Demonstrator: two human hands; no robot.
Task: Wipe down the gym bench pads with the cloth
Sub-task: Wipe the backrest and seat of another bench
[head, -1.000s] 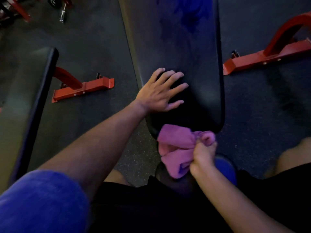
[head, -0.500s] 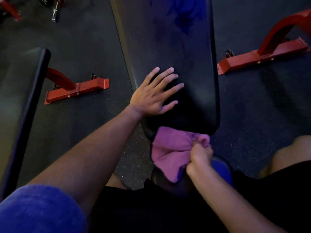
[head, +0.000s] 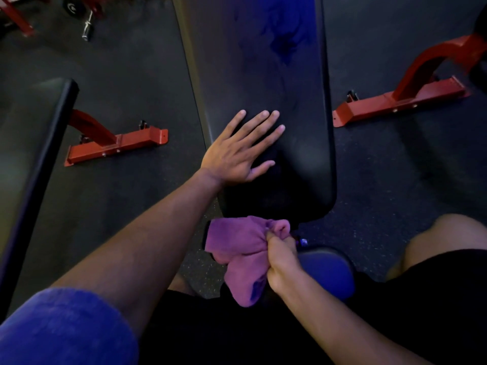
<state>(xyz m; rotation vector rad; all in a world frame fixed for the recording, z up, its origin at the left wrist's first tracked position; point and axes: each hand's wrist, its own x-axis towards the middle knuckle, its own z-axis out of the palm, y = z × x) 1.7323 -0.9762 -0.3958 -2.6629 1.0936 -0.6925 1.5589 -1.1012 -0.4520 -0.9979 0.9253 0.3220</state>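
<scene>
Two hands share the work: the left hand lies flat, fingers spread, on the bench pad, while the right hand grips the purple cloth bunched at the pad's near end. Soft, light and limp, it handles best gathered into the palm.

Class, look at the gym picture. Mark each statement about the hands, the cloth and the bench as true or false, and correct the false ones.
1. The left hand lies flat on the long bench pad. True.
2. The right hand holds the purple cloth bunched in its grip. True.
3. The cloth is spread out under the left hand. False: it is at the pad's near end, in the right hand.
4. The floor frames are green. False: they are red.
</scene>
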